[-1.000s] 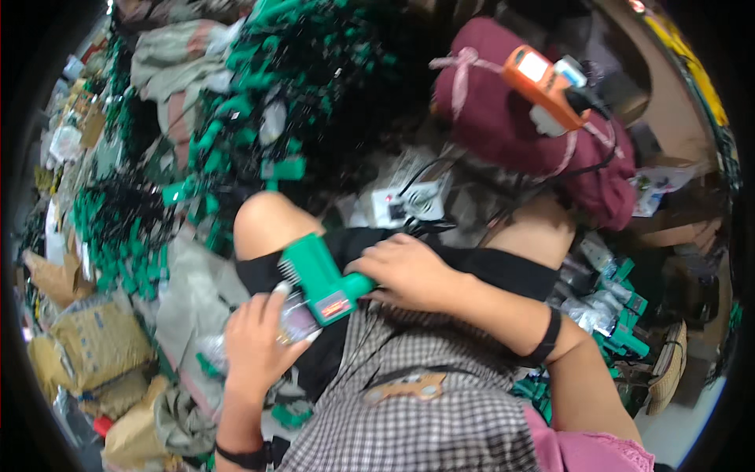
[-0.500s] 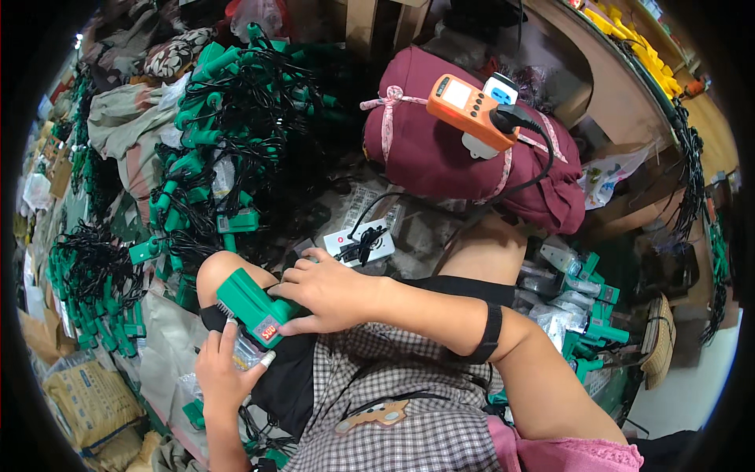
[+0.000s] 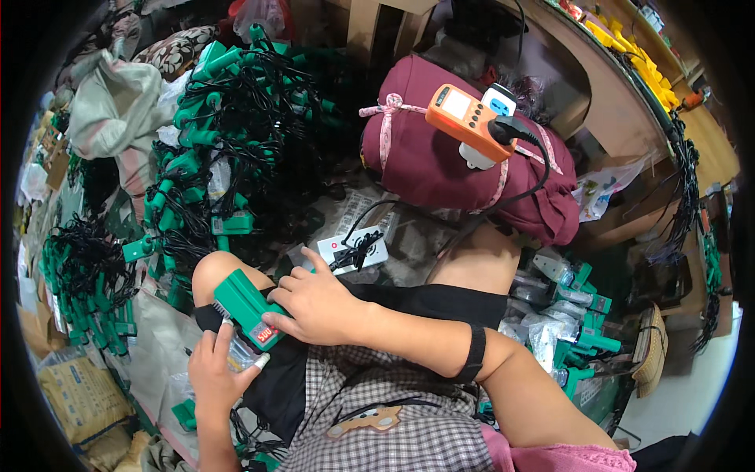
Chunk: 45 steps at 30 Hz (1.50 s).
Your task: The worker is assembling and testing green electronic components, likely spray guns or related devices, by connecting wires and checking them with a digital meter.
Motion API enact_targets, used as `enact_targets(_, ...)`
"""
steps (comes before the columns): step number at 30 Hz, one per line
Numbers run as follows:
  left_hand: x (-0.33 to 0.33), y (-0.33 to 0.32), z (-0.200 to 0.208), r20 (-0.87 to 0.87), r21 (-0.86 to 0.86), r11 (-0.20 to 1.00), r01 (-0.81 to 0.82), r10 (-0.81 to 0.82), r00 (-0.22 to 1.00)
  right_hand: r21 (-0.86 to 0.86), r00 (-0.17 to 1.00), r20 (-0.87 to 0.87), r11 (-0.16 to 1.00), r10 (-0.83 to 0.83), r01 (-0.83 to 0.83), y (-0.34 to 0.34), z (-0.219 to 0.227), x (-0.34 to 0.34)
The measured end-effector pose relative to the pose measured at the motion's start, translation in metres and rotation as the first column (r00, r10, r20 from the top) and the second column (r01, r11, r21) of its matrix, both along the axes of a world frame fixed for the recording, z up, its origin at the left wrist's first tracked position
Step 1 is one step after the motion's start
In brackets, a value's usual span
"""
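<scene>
A green boxy tool (image 3: 248,307) with a lit red digital display and a row of small teeth along one edge lies tilted over my left thigh. My left hand (image 3: 219,370) holds it from the near side, index fingertip at the toothed edge and thumb, with a white wrap on its tip, by a clear part underneath. My right hand (image 3: 322,303) is closed over the tool's other side; its thumb lies beside the display and its index finger stretches away toward a white power strip (image 3: 358,250). The tool's underside is hidden.
An orange meter (image 3: 464,118) with a black plug rests on a maroon bundle (image 3: 440,173). Tangled green tools (image 3: 236,224) with black cords are heaped at left. More green tools (image 3: 594,342) in clear wrap lie at right. A tan sack (image 3: 82,401) sits lower left.
My right thumb has slid up the tool toward the display, and my right index finger has lifted and straightened. The left hand keeps its place on the tool. The view has shifted slightly.
</scene>
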<state>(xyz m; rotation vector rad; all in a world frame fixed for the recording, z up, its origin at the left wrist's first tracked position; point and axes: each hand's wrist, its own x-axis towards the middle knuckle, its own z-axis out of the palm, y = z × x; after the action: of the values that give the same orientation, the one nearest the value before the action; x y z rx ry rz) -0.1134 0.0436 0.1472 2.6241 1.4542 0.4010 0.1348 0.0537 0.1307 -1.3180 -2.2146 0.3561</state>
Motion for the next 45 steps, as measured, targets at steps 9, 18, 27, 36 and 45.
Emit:
enact_targets(9,-0.001,0.004,-0.001,-0.007,-0.004,0.999,0.041,-0.041,0.999,-0.128,1.0,0.021,0.992,0.015,-0.012,0.0,0.003,0.003)
enact_targets(18,-0.015,0.005,-0.012,0.013,0.01,1.0,0.018,-0.018,1.0,-0.146,0.99,0.142,0.989,0.011,0.01,0.002,0.008,-0.013)
enact_targets(27,-0.015,0.004,-0.012,0.014,0.034,0.999,0.034,-0.034,0.999,-0.115,0.986,0.165,0.993,-0.019,0.039,-0.007,0.0,-0.018)
enact_targets(36,-0.009,0.002,-0.012,0.015,0.05,0.998,0.023,-0.024,1.0,-0.154,0.989,0.139,0.985,-0.054,0.076,-0.01,0.003,-0.021)
enact_targets(45,-0.002,0.002,-0.008,-0.002,0.024,0.999,0.028,-0.028,1.0,-0.222,0.994,0.047,0.969,-0.103,0.111,-0.01,-0.006,-0.019)
